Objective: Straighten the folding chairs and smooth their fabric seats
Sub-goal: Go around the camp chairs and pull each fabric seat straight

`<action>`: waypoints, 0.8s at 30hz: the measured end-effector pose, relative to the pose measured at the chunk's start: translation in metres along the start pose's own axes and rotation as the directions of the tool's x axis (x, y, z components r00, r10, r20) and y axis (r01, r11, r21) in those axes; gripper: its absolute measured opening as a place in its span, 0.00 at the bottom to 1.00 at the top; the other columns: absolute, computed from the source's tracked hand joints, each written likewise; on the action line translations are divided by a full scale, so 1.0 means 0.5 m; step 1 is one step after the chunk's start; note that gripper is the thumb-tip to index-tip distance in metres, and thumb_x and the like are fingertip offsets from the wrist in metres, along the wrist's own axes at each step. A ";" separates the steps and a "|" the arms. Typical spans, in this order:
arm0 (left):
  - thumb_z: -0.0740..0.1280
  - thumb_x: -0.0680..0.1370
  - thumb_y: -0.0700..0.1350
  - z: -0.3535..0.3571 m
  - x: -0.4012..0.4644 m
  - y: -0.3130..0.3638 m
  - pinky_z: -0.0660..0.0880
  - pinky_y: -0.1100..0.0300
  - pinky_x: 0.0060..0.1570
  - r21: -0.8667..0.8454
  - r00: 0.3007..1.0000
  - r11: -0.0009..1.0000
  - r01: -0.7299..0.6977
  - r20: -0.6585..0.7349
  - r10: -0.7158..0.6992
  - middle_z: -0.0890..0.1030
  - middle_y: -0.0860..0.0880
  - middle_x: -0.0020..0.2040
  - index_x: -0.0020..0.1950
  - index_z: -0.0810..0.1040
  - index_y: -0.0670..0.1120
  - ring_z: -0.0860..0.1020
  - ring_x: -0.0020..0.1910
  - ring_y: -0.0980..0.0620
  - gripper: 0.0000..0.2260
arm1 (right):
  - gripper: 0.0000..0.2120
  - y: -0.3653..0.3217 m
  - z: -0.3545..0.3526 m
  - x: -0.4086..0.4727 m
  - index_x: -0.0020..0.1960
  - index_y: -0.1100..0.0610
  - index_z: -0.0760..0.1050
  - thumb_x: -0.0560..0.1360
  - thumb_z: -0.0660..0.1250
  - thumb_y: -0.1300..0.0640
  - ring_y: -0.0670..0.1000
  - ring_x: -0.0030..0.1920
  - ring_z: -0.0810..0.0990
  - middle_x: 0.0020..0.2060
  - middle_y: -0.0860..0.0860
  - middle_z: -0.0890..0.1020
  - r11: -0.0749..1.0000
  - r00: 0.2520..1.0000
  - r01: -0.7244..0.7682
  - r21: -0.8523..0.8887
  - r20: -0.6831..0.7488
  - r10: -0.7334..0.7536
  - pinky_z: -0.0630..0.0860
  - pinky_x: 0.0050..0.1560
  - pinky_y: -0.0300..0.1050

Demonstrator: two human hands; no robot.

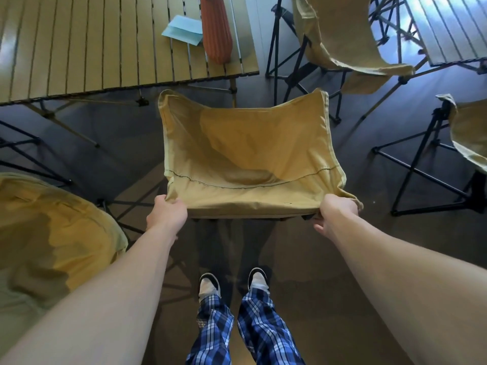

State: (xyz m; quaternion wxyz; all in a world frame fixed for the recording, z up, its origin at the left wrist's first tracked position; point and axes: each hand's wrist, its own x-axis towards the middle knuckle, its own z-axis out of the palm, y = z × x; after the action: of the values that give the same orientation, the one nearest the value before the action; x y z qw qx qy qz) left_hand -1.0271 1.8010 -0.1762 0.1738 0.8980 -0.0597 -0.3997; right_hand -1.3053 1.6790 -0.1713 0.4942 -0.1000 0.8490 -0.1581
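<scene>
Fingers of left hand (166, 213) and right hand (336, 214) clench near corners of the unlabelled tan chair seat (245, 154).

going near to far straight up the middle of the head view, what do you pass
feet in dark shoes → left hand and right hand gripping the near edge → yellow fabric seat of the centre chair → slatted table, bearing the orange ribbed object and the pale blue paper

Centre chair (245, 154): before worktop (79, 48); vase (216, 30) and paper (181, 29) on worktop; chairs flank left (52, 227), right (469, 138).
</scene>
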 end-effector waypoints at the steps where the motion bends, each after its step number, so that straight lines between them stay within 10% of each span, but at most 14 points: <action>1: 0.59 0.82 0.53 -0.007 -0.005 -0.007 0.77 0.41 0.57 -0.012 1.000 1.000 0.006 0.017 -0.005 0.71 0.44 0.68 0.76 0.61 0.53 0.74 0.60 0.40 0.22 | 0.17 0.003 0.005 -0.014 0.65 0.59 0.69 0.77 0.57 0.62 0.63 0.50 0.83 0.59 0.58 0.78 0.999 1.000 -0.003 -0.033 0.024 0.003 0.76 0.39 0.52; 7: 0.59 0.82 0.53 -0.073 -0.034 -0.056 0.79 0.46 0.54 -0.025 1.000 1.000 -0.015 0.016 0.016 0.78 0.46 0.57 0.69 0.71 0.48 0.79 0.54 0.44 0.17 | 0.17 0.032 0.080 -0.137 0.62 0.60 0.73 0.76 0.55 0.57 0.56 0.32 0.80 0.55 0.58 0.80 0.977 0.989 0.076 -0.200 0.137 -0.049 0.72 0.29 0.44; 17: 0.59 0.81 0.47 -0.414 -0.077 -0.319 0.75 0.52 0.47 -0.272 0.993 0.958 0.090 -0.054 -0.108 0.81 0.44 0.51 0.46 0.74 0.47 0.79 0.48 0.43 0.08 | 0.15 0.195 0.255 -0.526 0.65 0.61 0.71 0.79 0.59 0.58 0.52 0.37 0.79 0.44 0.55 0.78 0.799 0.763 0.467 -0.378 0.629 -0.149 0.79 0.39 0.47; 24: 0.57 0.79 0.48 -0.691 -0.102 -0.715 0.70 0.55 0.48 -0.007 0.921 0.975 0.221 -0.327 -0.211 0.77 0.40 0.61 0.61 0.77 0.39 0.75 0.58 0.39 0.18 | 0.13 0.550 0.414 -0.812 0.52 0.64 0.74 0.80 0.57 0.55 0.55 0.43 0.84 0.47 0.58 0.81 0.619 0.718 0.596 -0.512 0.684 -0.126 0.82 0.47 0.48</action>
State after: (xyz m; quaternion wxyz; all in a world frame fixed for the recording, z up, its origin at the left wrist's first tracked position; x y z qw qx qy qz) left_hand -0.8176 2.2381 -0.0548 0.1225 0.9552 0.0633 -0.2618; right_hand -0.9291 2.0318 -0.0401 0.6077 -0.5030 0.6038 0.1149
